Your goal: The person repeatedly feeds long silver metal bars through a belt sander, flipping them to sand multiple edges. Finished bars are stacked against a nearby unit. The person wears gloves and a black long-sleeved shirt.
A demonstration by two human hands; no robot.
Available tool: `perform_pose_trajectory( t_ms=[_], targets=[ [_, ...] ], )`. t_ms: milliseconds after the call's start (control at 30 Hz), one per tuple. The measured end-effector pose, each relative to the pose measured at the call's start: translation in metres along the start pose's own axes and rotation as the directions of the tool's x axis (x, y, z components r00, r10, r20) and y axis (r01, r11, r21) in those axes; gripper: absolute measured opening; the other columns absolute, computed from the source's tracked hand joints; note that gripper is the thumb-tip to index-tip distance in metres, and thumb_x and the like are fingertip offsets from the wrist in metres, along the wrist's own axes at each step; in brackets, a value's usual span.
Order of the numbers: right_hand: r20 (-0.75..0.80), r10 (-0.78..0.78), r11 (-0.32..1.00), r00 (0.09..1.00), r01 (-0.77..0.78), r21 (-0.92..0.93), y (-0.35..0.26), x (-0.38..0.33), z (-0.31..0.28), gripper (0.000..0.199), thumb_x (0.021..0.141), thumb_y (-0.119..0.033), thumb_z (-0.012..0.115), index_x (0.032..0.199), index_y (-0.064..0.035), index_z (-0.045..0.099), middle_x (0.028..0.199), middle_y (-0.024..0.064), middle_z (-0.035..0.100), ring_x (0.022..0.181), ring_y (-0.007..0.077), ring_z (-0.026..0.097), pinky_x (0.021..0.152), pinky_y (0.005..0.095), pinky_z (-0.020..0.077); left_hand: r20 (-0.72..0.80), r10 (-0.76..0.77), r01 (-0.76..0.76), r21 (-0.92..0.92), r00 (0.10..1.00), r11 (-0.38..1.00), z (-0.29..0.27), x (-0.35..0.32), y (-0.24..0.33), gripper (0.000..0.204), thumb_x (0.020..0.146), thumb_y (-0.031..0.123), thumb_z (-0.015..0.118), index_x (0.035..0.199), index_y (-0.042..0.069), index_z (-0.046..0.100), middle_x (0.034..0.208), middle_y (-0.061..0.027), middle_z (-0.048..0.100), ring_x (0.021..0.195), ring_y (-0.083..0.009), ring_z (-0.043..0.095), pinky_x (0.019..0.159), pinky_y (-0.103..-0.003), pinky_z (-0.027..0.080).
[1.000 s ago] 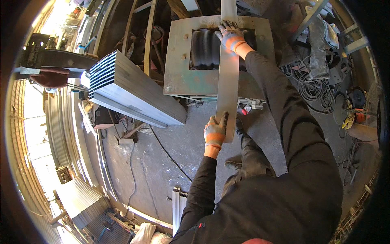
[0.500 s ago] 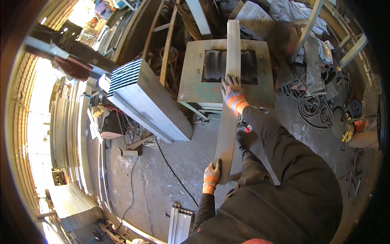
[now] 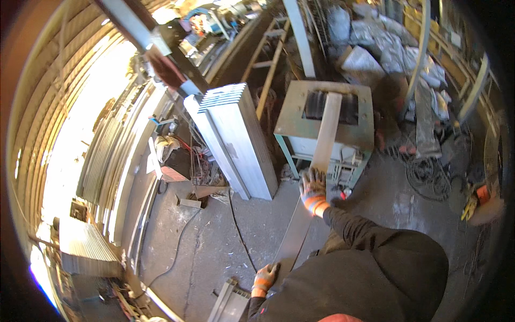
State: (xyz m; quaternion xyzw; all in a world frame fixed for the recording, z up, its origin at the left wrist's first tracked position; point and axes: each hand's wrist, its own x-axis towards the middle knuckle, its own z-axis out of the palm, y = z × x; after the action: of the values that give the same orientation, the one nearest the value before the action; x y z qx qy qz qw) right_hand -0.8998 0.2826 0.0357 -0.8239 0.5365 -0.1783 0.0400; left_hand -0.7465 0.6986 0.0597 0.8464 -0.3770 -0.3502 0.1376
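A long, flat grey metal bar (image 3: 326,134) slants from near my body up to a boxy green-grey machine. Its far end lies over the dark, roller-like opening in the machine's top (image 3: 360,129). My left hand (image 3: 265,278), in a grey glove with an orange band, is closed around the bar's near end. Farther along, my right hand (image 3: 313,190), gloved alike, rests flat on the bar's upper face with its fingers stretched out. What lies under the bar's near end is partly hidden by my sleeve.
Left of the machine stands a tall stack of metal profiles (image 3: 244,142). A smaller profile bundle (image 3: 229,303) lies near my left forearm. A black cable (image 3: 236,228) crosses the floor. Coiled cables (image 3: 426,180) lie at right, and corrugated sheets (image 3: 88,241) at far left.
The bar has drawn back toward me, its far end now over the machine's opening instead of past its back edge. Both hands have come nearer my body; the view has shifted too.
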Motion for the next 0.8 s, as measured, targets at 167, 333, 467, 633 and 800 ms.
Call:
perform_pose_trajectory(
  t_ms=[167,333,467,633,800],
  targets=[
    [0.305,-0.503,0.832,0.808,0.548,-0.079,-0.032,-0.048,-0.031,0.076,0.106,-0.060,0.062,0.168,-0.0168,0.054,0.182,0.0239,0.036,0.170,0.0463,0.028,0.135,0.0729,0.0186,-0.016,-0.075,0.076,0.136,0.997,0.988,-0.049,-0.053,-0.044,0.082,0.103,0.081,0.058,0.124,0.005,0.080,0.124,-0.0280,0.080,0.121,-0.0489,0.075,0.105,-0.055,0.058],
    [0.586,-0.792,0.409,0.171,0.862,0.301,-0.083,-0.005,-0.030,0.105,0.087,-0.084,0.075,0.171,-0.0256,0.050,0.177,0.0200,0.045,0.165,0.0439,0.040,0.133,0.0704,0.0268,-0.115,-0.083,0.112,0.272,0.990,0.956,-0.106,-0.104,-0.085,0.087,0.097,0.092,0.053,0.110,0.010,0.080,0.114,-0.0225,0.082,0.111,-0.0414,0.080,0.094,-0.052,0.062],
    [0.688,-0.714,0.363,-0.134,0.769,0.527,-0.163,0.035,-0.037,0.088,0.076,-0.070,0.095,0.138,-0.0108,0.074,0.134,0.0238,0.077,0.127,0.0396,0.074,0.107,0.0472,0.0582,-0.275,0.002,0.111,0.395,0.961,0.912,-0.167,-0.126,-0.071,0.070,0.099,0.078,0.066,0.113,0.011,0.077,0.098,-0.0188,0.081,0.100,-0.0392,0.081,0.095,-0.055,0.061],
    [0.282,-0.941,0.311,0.189,0.815,0.489,-0.237,0.036,-0.122,0.056,0.080,-0.043,0.099,0.114,-0.0052,0.076,0.105,0.0204,0.081,0.097,0.0322,0.080,0.085,0.0458,0.0635,-0.875,0.454,0.191,0.481,0.168,0.856,-0.245,-0.185,-0.019,0.065,0.089,0.052,0.087,0.136,0.008,0.073,0.139,-0.0185,0.070,0.133,-0.0430,0.066,0.120,-0.061,0.047],
    [0.106,-0.811,-0.002,0.575,-0.184,0.983,-0.278,0.074,-0.239,0.030,0.098,-0.010,0.087,0.125,-0.0017,0.076,0.119,0.0149,0.083,0.100,0.0243,0.080,0.088,0.0376,0.0663,-0.963,0.138,-0.198,0.185,-0.229,0.963,-0.227,-0.168,-0.003,0.074,0.083,0.034,0.098,0.143,0.003,0.068,0.141,-0.0212,0.069,0.134,-0.0443,0.064,0.116,-0.054,0.051]
  ],
)
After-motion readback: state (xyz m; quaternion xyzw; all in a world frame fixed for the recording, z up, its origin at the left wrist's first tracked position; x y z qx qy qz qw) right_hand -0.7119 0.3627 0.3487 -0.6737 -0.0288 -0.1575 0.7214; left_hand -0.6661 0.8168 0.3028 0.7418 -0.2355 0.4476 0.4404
